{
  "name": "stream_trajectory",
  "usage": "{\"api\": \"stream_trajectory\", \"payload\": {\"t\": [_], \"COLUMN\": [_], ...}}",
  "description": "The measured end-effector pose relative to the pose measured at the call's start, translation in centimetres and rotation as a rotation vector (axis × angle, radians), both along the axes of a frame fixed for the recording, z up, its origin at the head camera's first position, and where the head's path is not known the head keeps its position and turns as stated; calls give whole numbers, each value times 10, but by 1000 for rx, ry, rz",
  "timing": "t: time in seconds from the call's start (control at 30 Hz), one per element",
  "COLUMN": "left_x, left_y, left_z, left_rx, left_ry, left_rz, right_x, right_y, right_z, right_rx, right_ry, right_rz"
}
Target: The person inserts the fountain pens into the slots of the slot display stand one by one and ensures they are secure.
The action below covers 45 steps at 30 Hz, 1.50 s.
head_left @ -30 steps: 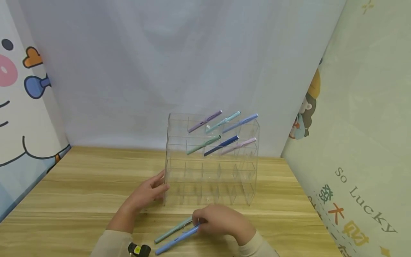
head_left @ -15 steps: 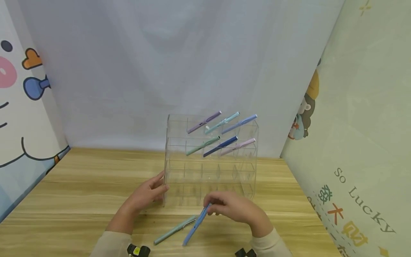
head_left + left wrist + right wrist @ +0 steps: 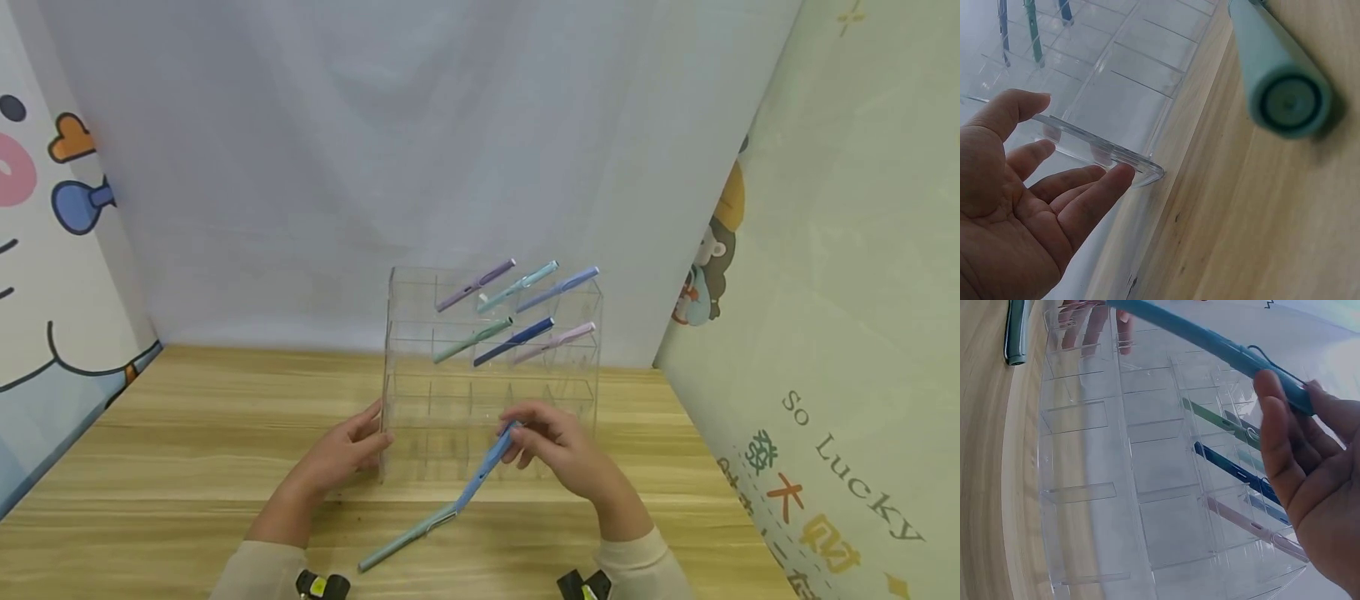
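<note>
A clear pen rack (image 3: 487, 408) with rows of compartments stands on the wooden table. My left hand (image 3: 348, 450) holds its left side wall, the thumb at the front edge and the fingers along the outside, as the left wrist view (image 3: 1035, 187) shows. With thumb and fingers, my right hand (image 3: 566, 454) pinches a light blue pen (image 3: 483, 475) near its clip end, in front of the lower rows. The pen slants down to the left. On the table lies a grey-green pen (image 3: 405, 542); in the head view the blue pen's lower tip overlaps its clip end.
Several pens lean in the upper two rows, among them a purple pen (image 3: 476, 285), a dark blue pen (image 3: 513, 342) and a pink pen (image 3: 555, 342). A pale curtain (image 3: 450, 150) hangs behind the table, and printed panels (image 3: 825, 333) flank it.
My right hand has lifted the blue pen off the table and carried it up and right toward the rack, turning it steeper. The left hand stays at the rack.
</note>
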<state>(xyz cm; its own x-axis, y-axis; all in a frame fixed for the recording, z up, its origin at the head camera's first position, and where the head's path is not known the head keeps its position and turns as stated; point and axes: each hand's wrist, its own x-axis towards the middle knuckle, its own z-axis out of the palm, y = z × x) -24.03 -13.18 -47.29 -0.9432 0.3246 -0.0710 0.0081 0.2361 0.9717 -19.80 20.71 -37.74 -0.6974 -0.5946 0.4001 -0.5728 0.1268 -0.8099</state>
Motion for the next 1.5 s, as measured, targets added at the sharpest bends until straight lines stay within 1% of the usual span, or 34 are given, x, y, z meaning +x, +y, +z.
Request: {"api": "stream_trajectory", "payload": {"t": [0.1, 0.17, 0.27, 0.33, 0.43, 0.57, 0.67, 0.8, 0.9, 0.97, 1.07, 1.27, 1.5], "left_x": [0, 0, 1, 1, 0, 0, 0, 0, 0, 0, 1, 0, -1], "left_y": [0, 0, 0, 0, 0, 0, 0, 0, 0, 1, 2, 3, 0], "left_z": [0, 0, 0, 0, -1, -1, -1, -2, -2, -1, -1, 0, -2], "left_rx": [-8, -8, -12, -13, -11, -6, -6, -6, -8, -7, -9, -15, -11], "left_ry": [7, 6, 14, 14, 14, 13, 13, 13, 15, 17, 18, 20, 17], "left_rz": [5, 10, 7, 6, 6, 6, 5, 3, 4, 5, 2, -3, 0], "right_x": [-1, -1, -1, -1, -1, -4, -6, -9, -10, -11, -12, -15, -31], "right_y": [3, 5, 8, 9, 11, 13, 15, 16, 16, 16, 15, 11, 2], "right_z": [1, 2, 4, 5, 6, 5, 3, -1, -3, -4, -5, -4, 6], "right_rx": [-83, -117, -126, -126, -136, -197, -258, -358, -402, -403, -376, -358, -346], "right_ry": [11, 20, 51, 56, 48, 42, 44, 0, -52, -80, -91, -16, 113], "right_rz": [3, -18, -84, -126, -157, -173, -217, -277, -298, -305, -320, -334, -332]}}
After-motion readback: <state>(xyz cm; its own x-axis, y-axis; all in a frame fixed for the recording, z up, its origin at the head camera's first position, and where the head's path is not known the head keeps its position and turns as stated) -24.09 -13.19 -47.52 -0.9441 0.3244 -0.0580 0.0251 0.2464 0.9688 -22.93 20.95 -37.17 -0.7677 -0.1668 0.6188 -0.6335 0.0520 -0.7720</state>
